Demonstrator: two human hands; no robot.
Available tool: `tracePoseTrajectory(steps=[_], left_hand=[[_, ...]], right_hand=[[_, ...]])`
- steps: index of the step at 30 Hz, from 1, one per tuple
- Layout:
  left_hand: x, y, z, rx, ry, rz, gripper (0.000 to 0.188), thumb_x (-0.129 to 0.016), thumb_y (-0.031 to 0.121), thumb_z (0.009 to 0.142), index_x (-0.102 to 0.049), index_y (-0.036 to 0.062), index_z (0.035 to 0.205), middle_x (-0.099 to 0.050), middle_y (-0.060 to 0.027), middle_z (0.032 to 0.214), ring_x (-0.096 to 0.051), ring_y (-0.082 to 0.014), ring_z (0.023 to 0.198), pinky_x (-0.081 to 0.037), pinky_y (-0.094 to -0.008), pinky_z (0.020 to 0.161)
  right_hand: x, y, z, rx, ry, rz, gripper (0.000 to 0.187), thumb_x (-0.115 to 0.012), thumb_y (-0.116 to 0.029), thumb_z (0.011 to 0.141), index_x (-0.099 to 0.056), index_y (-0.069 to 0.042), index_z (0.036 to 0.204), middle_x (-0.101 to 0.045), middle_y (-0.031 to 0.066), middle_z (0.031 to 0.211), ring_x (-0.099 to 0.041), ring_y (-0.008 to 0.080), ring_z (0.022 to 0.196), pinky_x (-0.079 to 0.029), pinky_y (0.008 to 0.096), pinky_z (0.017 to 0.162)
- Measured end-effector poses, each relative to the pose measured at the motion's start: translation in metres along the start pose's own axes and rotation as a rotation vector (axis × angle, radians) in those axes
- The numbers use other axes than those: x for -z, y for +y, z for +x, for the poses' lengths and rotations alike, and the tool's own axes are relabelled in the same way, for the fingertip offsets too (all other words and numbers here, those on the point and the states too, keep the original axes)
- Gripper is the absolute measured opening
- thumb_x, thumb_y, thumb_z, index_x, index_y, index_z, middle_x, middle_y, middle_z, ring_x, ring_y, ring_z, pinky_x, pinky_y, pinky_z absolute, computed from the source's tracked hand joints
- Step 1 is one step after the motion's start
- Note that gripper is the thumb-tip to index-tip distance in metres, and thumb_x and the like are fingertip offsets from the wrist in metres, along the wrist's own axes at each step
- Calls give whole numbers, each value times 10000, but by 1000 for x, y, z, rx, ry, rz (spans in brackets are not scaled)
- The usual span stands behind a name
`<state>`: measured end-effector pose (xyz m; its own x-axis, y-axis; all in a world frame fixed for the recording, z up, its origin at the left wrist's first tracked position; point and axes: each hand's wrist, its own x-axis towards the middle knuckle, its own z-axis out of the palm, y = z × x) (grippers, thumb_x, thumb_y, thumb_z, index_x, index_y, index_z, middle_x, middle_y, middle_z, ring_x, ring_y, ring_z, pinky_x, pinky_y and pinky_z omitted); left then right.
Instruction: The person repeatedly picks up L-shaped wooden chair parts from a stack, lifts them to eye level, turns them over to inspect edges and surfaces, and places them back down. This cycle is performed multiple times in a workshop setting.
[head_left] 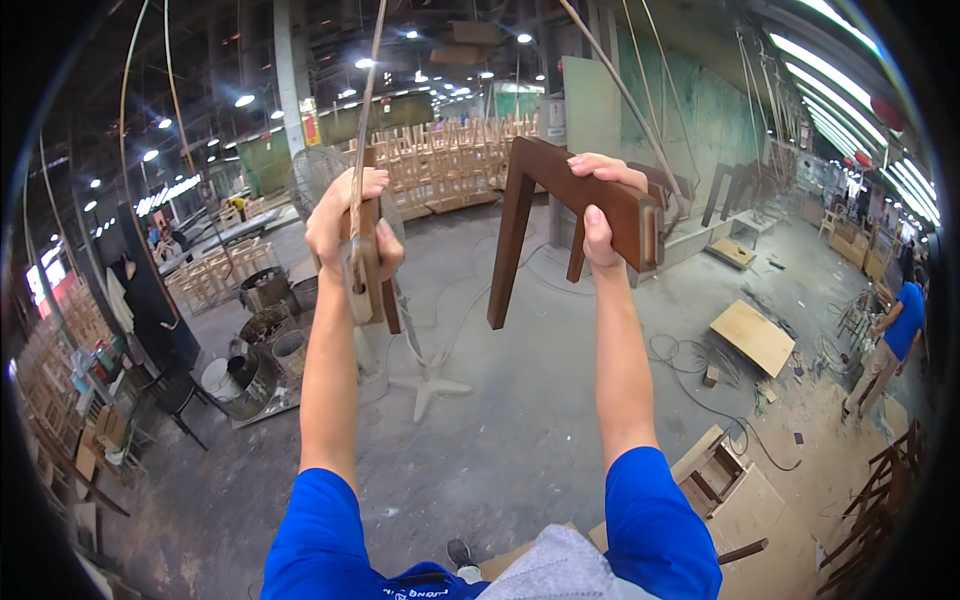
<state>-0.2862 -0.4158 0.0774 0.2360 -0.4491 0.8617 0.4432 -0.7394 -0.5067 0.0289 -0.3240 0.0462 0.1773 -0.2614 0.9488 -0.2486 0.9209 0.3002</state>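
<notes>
Both my arms reach forward at about chest height. My right hand (605, 205) is closed around the broad rail of a dark brown wooden leg frame (550, 165), its thumb on the near face. One long leg of that frame points down on the left, and part of another leg shows behind it. My left hand (352, 225) is closed around a second brown wooden frame (367, 285), seen nearly edge-on with a leg hanging below. A hanging cord (361, 150) runs down in front of the left hand to this frame; whether it is hooked on is unclear.
A pedestal fan (428, 390) stands behind the left frame. Buckets and drums (265, 370) sit at the left. Stacked wooden chair frames (450, 165) fill the back. At right are a board (752, 338), loose cables (700, 365) and a person in blue (903, 320).
</notes>
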Motion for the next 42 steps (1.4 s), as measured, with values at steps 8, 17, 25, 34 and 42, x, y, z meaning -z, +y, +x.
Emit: tracePoseTrajectory(steps=[8,17,25,34,42], left_hand=[[-2,51,-22,301,-82,77,400,-526,-9,826,-568,-41,1222,-684,-184,1172,-685,-290,1150,-507,-437,1091],[31,94,-45,481,-60,237,313,-664,41,759,-699,-10,1065,-751,-105,880,-747,-187,739,-595,-298,729],[44,97,-8,402,-126,257,294,-686,25,794,-705,-12,1084,-760,-89,911,-734,-148,766,-589,-288,741],[48,52,-35,587,-244,170,372,-682,-19,869,-670,34,1237,-572,23,698,-529,-54,606,-463,-241,618],[2,-52,-155,497,-184,204,537,-775,-2,849,-596,36,1354,-674,-166,1318,-702,-231,1072,-560,-344,948]], right_hand=[[10,-25,-2,-1,32,-120,358,-611,-56,783,-630,28,1130,-707,178,1032,-709,272,940,-587,398,880],[0,-73,-50,-424,87,-69,302,-638,-14,851,-654,-4,1152,-704,74,1001,-669,164,927,-552,322,853],[28,-88,-9,-387,-96,-40,425,-611,27,881,-536,-12,1297,-662,114,1178,-647,196,1102,-525,364,1008],[101,-30,-32,-536,-163,-253,624,-718,-6,944,-509,-35,1532,-639,126,1430,-579,234,1386,-470,371,1150],[86,73,-119,-522,-30,-470,564,-798,-85,942,-587,-86,1465,-697,79,1298,-670,184,1188,-520,331,1044]])
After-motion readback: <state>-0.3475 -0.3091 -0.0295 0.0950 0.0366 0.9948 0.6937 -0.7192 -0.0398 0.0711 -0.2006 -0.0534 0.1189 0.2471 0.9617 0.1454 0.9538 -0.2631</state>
